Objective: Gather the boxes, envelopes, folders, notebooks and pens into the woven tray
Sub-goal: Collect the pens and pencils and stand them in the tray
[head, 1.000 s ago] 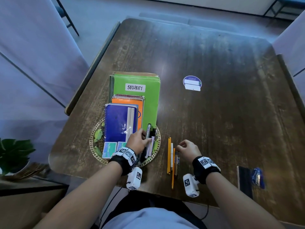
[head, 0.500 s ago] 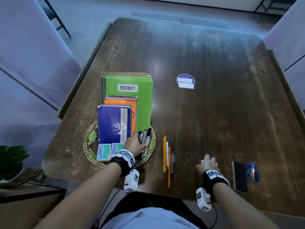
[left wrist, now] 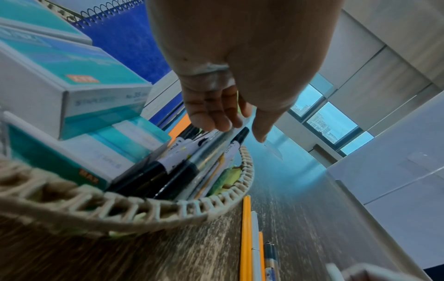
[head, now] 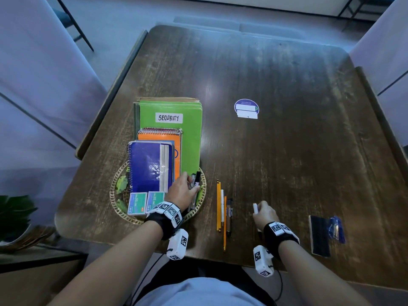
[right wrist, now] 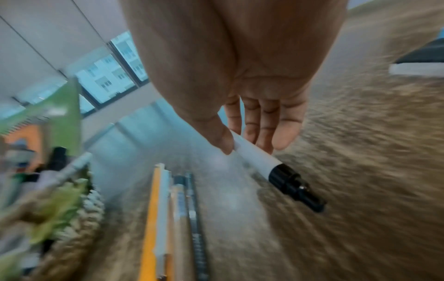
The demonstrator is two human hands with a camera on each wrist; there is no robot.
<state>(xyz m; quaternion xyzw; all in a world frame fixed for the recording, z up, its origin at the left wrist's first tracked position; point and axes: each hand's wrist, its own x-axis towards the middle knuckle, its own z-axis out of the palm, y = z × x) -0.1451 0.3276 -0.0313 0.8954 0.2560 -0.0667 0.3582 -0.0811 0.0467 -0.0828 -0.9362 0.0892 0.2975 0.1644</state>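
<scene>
The woven tray (head: pixel 114 202) sits at the table's near left. It carries a green folder (head: pixel 189 142), an orange notebook (head: pixel 159 136), a blue notebook (head: pixel 148 166) and two teal boxes (head: pixel 136 203). My left hand (head: pixel 187 186) lies over the markers (head: pixel 196 182) at the tray's right side; in the left wrist view its fingertips (left wrist: pixel 211 121) touch them and the thumb stands apart. My right hand (head: pixel 259 209) hovers just right of a row of pens and pencils (head: pixel 223 213). It pinches a white marker (right wrist: pixel 259 161) with a black cap between thumb and fingers.
A black pad (head: pixel 320 235) and a small blue packet (head: pixel 336 228) lie near the front edge at the right. A round purple sticker (head: pixel 246 108) sits mid-table. A potted plant (head: pixel 13 210) stands off the table at the left.
My right hand left the pen row, reached right along the front edge, and now holds a white marker, moving back left. My left hand stayed on the markers in the tray.
</scene>
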